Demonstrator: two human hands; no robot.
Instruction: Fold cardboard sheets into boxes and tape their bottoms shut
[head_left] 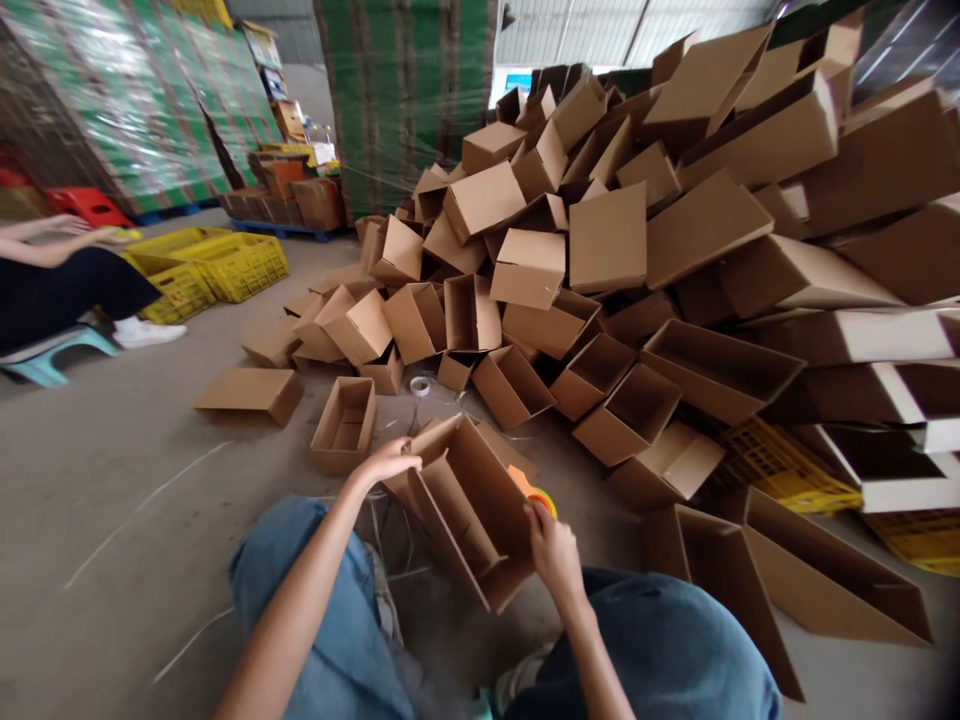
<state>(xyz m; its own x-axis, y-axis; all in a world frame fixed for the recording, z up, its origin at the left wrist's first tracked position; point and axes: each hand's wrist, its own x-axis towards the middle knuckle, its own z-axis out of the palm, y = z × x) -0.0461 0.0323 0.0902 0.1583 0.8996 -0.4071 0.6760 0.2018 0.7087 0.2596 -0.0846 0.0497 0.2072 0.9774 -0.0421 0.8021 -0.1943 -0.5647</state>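
Observation:
An open-topped cardboard box (469, 515) is tilted between my knees, its hollow inside facing me. My left hand (390, 462) is closed on the upper left edge of this box, thumb near the rim. At the box's right side, my right hand (553, 550) is closed in a fist. Just above that fist shows a tape dispenser (541, 499) with an orange body and a yellow-orange ring, partly behind the box. My right fingers seem wrapped round its handle, which is hidden, and they are close against the box's edge.
A large heap of open cardboard boxes (525, 265) rises ahead and to the right. A small open box (345, 425) and a white tape roll (420, 386) are on the floor. Yellow crates (240, 268) stand at left near a seated person (67, 285). Loose white strands lie about.

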